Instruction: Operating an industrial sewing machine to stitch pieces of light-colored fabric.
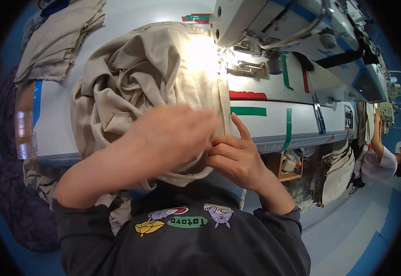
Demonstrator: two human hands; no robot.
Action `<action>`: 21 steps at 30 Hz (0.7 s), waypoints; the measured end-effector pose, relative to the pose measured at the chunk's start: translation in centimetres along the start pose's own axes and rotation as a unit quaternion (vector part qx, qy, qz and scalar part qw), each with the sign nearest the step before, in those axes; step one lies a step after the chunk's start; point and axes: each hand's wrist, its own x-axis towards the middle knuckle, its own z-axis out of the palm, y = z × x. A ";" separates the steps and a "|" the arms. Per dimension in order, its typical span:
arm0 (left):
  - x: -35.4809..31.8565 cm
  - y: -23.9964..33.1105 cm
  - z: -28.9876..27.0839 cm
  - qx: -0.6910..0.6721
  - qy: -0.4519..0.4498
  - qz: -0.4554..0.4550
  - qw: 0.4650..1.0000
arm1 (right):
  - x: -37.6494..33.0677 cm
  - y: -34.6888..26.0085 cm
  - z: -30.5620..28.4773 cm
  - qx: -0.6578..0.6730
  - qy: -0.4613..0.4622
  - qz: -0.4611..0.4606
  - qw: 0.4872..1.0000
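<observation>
A crumpled beige garment lies on the white sewing table, its right edge running up to the needle area of the sewing machine. My left hand lies over the near edge of the beige garment, fingers curled into the cloth. My right hand meets it at the table's front edge, pinching the same fabric edge with the index finger stretched upward. The cloth under both hands is partly hidden.
A folded stack of beige pieces sits at the far left of the table. Red and green tape strips mark the table top. More beige cloth hangs at the right. Another person works further right.
</observation>
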 end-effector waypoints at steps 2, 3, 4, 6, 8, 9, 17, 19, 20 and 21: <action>-0.5 -1.5 2.0 0.119 -0.032 -0.126 0.984 | -0.3 -0.3 -0.4 -0.015 0.017 -0.014 1.000; -0.6 -2.6 2.2 0.122 -0.031 -0.125 0.984 | -0.8 -0.4 -0.8 -0.048 -0.005 -0.014 0.999; -0.9 -3.7 1.9 0.143 -0.009 -0.156 0.977 | -1.1 -0.7 -1.0 -0.080 -0.024 -0.011 0.996; -1.3 -5.0 1.6 0.166 0.010 -0.184 0.969 | -1.3 -0.2 -0.9 -0.072 -0.007 -0.011 0.997; -1.4 -5.6 1.5 0.158 0.013 -0.189 0.969 | -1.2 -0.2 -0.9 -0.064 0.007 -0.009 0.998; -1.1 -5.6 1.6 0.159 0.013 -0.188 0.969 | -1.0 -0.2 -1.3 -0.078 -0.035 -0.007 0.996; 0.8 -7.9 1.9 0.153 0.075 -0.162 0.972 | 0.4 1.3 -1.9 -0.088 -0.071 0.000 0.994; 1.3 -8.2 1.8 0.150 0.075 -0.167 0.972 | 0.6 2.0 -1.9 -0.083 -0.057 -0.002 0.995; 1.6 -8.4 1.7 0.148 0.075 -0.173 0.971 | 0.8 2.2 -1.9 -0.083 -0.057 0.000 0.995; 1.8 -8.6 1.7 0.147 0.074 -0.173 0.971 | 1.1 2.4 -2.0 -0.083 -0.061 0.001 0.995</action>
